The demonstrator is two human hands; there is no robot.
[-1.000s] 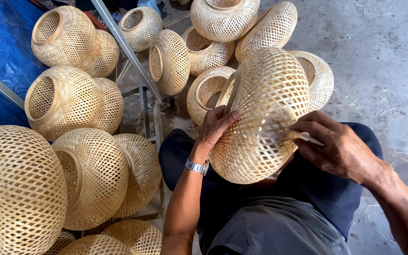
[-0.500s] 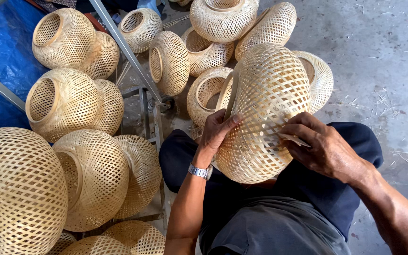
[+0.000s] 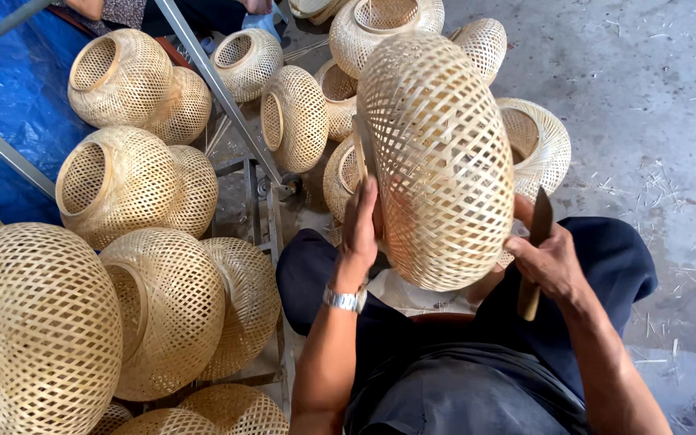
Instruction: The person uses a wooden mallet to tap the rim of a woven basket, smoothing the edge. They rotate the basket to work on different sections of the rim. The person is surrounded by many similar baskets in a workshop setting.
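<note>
A round woven bamboo lampshade [image 3: 437, 161] stands on edge over my lap. My left hand [image 3: 360, 229], with a silver watch on the wrist, presses against its left rim and holds it. On the lampshade's right side, my right hand [image 3: 549, 262] grips a knife [image 3: 535, 254] with a dark blade and a wooden handle, blade pointing up. I sit in dark trousers [image 3: 614, 258] on the ground.
Several similar woven bamboo shades [image 3: 134, 181] lie piled to the left and behind. A grey metal frame [image 3: 219, 89] crosses between them, beside a blue tarp [image 3: 10, 105]. Bare concrete floor [image 3: 654, 105] with bamboo scraps lies to the right.
The lampshade has been turned up onto its edge. My right hand came off its surface and now holds the knife clear at the right side.
</note>
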